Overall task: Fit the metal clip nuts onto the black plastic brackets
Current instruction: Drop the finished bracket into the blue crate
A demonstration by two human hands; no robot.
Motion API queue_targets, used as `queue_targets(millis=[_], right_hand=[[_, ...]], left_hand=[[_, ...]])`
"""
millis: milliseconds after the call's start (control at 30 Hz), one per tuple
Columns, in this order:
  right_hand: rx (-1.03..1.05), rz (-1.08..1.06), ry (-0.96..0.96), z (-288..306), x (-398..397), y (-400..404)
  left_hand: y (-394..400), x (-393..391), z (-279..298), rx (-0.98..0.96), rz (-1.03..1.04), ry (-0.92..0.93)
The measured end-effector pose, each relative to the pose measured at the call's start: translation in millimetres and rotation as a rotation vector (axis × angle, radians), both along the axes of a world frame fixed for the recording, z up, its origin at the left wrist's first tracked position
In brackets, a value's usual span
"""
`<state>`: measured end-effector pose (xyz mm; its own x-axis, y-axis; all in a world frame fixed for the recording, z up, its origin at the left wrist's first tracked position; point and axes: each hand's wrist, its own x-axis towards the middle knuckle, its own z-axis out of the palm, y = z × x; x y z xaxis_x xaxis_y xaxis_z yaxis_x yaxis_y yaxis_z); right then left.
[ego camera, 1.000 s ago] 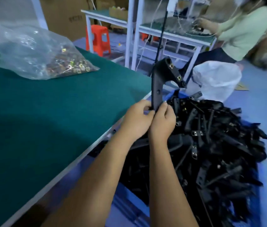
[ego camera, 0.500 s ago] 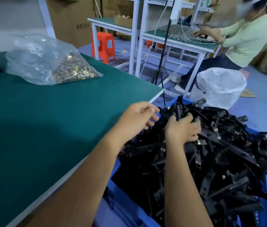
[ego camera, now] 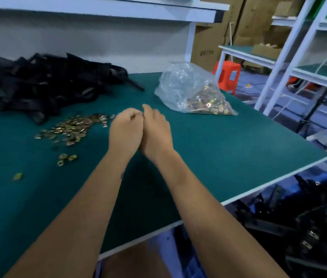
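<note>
1. Bare left hand (ego camera: 125, 133) and right hand (ego camera: 155, 131), both over the blue bin of fitted black brackets (ego camera: 307, 221) half a second ago, now meet knuckle to knuckle mid-bench, fingers curled; contents cannot tell.
2. Judged: finished bracket dropped, next cycle starting.
3. Loose brass-coloured metal clip nuts (ego camera: 72, 128): dozens, left of the hands.
4. One clear plastic bag of nuts (ego camera: 188, 91), far right.
5. One pile of bare black plastic brackets (ego camera: 44, 83), far-left corner of the green bench (ego camera: 228, 149).

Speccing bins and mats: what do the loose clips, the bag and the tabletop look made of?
Loose clips: plated metal by the look, a yellowish glint on small folded pieces. Bag: thin clear plastic film, crinkled and glossy, with more clips inside. Tabletop: matte dark green mat, possibly rubber, with a pale edge strip; the core is hidden.
</note>
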<state>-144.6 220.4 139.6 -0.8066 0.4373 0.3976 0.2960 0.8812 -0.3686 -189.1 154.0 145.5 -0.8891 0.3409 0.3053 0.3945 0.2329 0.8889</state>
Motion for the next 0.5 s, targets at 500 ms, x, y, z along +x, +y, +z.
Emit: queue_targets(millis=[500], right_hand=[[0.127, 0.592, -0.406, -35, -65, -131]], left_hand=[[-167, -109, -24, 0.494, 0.463, -0.375]])
